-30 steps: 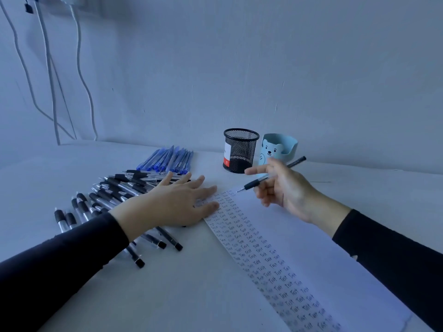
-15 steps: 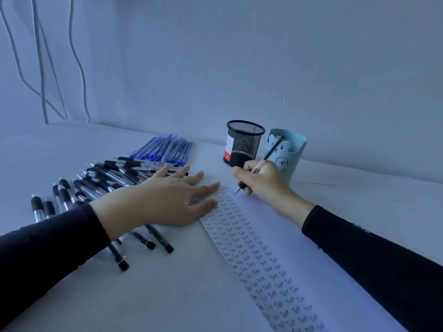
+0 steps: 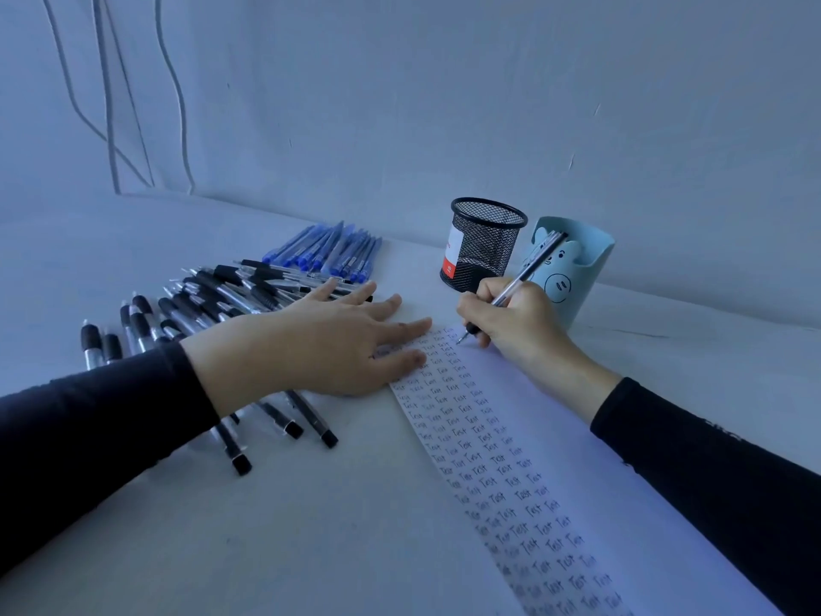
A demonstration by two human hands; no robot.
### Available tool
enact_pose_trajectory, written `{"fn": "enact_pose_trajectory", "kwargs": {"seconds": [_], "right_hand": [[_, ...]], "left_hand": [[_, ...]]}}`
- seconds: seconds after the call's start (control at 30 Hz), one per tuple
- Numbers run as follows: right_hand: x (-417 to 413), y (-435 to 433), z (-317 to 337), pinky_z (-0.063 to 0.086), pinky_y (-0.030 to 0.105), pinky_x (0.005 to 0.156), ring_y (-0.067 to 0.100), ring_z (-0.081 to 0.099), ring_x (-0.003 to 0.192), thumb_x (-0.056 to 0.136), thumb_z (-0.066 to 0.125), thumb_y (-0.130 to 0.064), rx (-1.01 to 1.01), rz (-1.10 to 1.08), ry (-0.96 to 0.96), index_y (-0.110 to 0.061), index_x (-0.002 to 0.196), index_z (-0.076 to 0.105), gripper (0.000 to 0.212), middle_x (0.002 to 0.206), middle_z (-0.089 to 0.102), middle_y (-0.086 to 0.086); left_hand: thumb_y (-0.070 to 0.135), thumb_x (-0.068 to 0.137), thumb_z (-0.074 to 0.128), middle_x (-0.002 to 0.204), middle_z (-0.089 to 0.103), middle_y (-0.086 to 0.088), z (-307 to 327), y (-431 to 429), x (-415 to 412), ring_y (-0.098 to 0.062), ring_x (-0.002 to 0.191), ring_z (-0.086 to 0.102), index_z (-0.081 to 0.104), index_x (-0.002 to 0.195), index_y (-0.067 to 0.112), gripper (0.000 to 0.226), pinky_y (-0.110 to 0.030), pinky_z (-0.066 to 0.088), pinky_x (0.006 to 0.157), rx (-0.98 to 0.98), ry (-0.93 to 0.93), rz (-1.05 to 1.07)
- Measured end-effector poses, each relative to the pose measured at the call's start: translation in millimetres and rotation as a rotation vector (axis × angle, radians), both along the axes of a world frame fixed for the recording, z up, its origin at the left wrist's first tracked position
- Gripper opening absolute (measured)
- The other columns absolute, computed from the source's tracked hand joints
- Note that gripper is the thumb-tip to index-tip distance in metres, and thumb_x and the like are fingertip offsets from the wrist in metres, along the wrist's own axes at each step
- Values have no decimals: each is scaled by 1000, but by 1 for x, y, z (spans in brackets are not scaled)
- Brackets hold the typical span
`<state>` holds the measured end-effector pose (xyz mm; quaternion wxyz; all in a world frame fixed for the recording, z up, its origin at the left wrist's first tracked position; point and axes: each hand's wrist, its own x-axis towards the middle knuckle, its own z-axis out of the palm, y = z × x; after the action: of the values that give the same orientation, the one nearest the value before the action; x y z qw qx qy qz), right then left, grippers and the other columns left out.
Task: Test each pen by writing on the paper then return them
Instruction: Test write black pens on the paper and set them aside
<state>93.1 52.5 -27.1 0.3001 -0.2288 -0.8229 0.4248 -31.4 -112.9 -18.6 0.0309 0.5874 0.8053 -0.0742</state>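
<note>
The hands meet at the far end of the paper (image 3: pixel 573 442). The right hand (image 3: pixel 515 320) grips a pen (image 3: pixel 531 268) with curled fingers, and the pen's tip touches the sheet at the top of the columns of handwritten "Test" words. The left hand (image 3: pixel 320 344) lies flat with its fingers straight and spread. Its fingertips press the paper's left edge and its wrist lies over some of the black pens (image 3: pixel 209 300) scattered on the bench (image 3: pixel 266 540). Farther back lies a neat row of blue pens (image 3: pixel 328 253). Just behind the right hand stand 2 holders side by side: a black mesh cup (image 3: pixel 486 242) and, to its right, a light blue bear-face cup (image 3: pixel 577 277). Cables (image 3: pixel 106 104) hang down the wall at far left.
</note>
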Motion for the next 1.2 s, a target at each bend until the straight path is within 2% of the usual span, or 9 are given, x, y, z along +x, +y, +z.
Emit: {"fn": "enact_pose_trajectory", "kwargs": {"seconds": [0.13,0.33,0.47,0.57,0.7,0.8,0.9,1.03,1.2], "right_hand": [[-1,-1,0,35,10,42,2,49,40,84,66,-8,7,14,-11,0,63,52,27,59,55,17],[0,2,-1,40,17,49,3,55,41,85,66,-10,13,12,5,-10,57,45,35,54,53,9],[0,-1,1,38,10,43,1,50,39,85,65,-6,-19,32,7,-2,61,49,29,57,53,12],[0,1,0,39,11,45,4,47,42,83,64,-9,-15,22,-15,3,63,49,29,62,56,14],[-1,4,-2,38,15,47,8,46,45,82,65,-12,-2,0,-15,-6,58,49,29,60,57,11],[-1,4,-3,37,18,47,12,45,48,82,65,-10,4,2,1,1,60,48,29,59,54,12],[-2,5,-3,39,17,48,9,47,46,81,65,-11,2,10,-19,2,61,51,28,58,56,9],[-3,7,-4,38,20,50,14,46,50,81,65,-11,3,-8,14,-6,57,46,31,63,57,15],[-3,7,-5,38,19,50,11,46,47,80,65,-10,14,1,-3,8,64,46,31,65,57,22]], "left_hand": [[75,83,1,162,-6,10,0,0,-1,-18,148,-13,-5,146,56,66,-48,-12,118,5,-5,-4],[75,84,1,162,-7,10,0,0,-1,-18,148,-13,-6,145,58,64,-47,-11,119,3,-4,-3],[75,83,1,162,-6,11,0,0,-1,-17,148,-13,-5,146,57,66,-47,-10,119,1,-4,-4],[74,84,1,162,-6,11,0,0,0,-17,149,-12,-6,146,57,65,-46,-11,118,-6,4,-4],[74,84,0,162,-6,11,0,1,-1,-18,149,-11,-6,146,56,65,-46,-10,118,-8,8,-10],[74,85,1,162,-6,11,0,1,-1,-18,149,-11,-6,146,56,64,-46,-9,120,-8,7,-10],[74,86,2,162,-6,11,-1,1,-1,-17,149,-12,-6,146,56,63,-46,-9,119,-7,8,-7],[75,86,2,162,-6,12,-1,1,-2,-17,149,-12,-6,145,57,62,-46,-10,119,-6,7,-6],[74,86,2,162,-6,11,-1,1,-2,-17,149,-12,-7,145,57,63,-46,-9,119,-9,10,-5]]}}
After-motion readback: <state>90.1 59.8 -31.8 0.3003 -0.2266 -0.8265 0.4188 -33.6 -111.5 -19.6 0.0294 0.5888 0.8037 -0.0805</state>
